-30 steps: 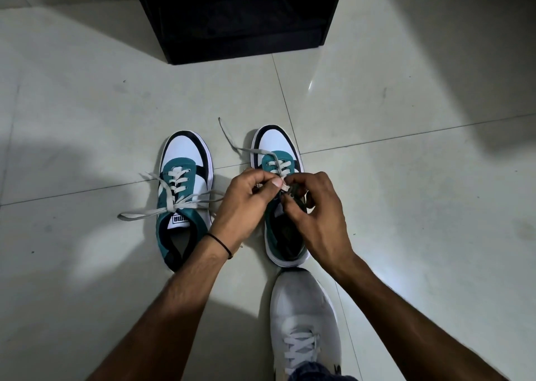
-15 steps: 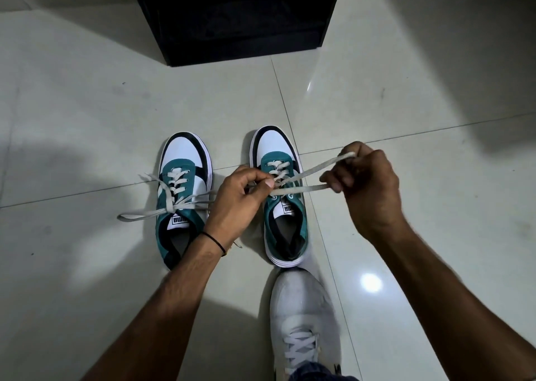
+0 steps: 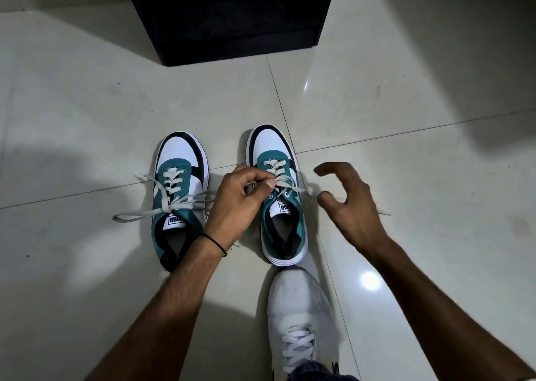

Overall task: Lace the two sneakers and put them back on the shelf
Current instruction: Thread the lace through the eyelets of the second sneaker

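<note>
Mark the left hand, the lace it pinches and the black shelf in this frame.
left hand (image 3: 239, 198): head view, back of the hand.
lace (image 3: 294, 188): head view, the strand just right of the pinch.
black shelf (image 3: 232, 33): head view, its dark front face.

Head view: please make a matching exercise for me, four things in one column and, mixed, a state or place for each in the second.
Column 1
1. left hand
2. right hand
3. white shoe
4. shelf

Column 2
a. black, at the top edge
b. open, fingers spread, holding nothing
c. pinches a lace
d. worn on a foot, at the bottom edge

Pairs: 1-c, 2-b, 3-d, 4-a
</note>
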